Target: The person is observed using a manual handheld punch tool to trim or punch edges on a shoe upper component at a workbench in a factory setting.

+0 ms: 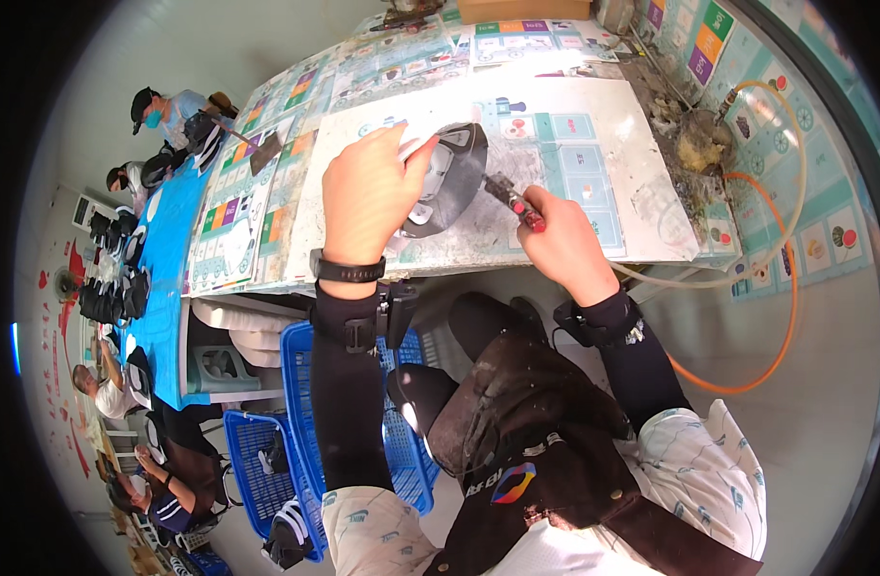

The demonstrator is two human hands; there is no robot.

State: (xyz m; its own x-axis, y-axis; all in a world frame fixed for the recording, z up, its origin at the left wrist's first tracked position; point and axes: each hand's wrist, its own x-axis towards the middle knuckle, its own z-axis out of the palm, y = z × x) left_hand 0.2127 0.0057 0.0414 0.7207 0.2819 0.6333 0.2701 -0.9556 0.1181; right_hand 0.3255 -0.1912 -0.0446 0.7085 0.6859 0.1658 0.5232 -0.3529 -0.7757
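Your work looked underway, brush [515, 200] at right edge of dark piece [470, 171]; glare hid how much was left. Piece lay on white board [637, 154] between hands, long axis near-left to far-right, curve bulging right. Right hand [566, 240] wrapped brush handle; left hand [363, 197] had thumb and fingers slightly parted over piece, hold unreadable.

We note white lettering beside a coloured emblem on the apron [545, 408], small blue print on the sleeves [374, 538], characters on coloured blocks of the printed sheets [579, 178], and red characters along the left wall [48, 331].
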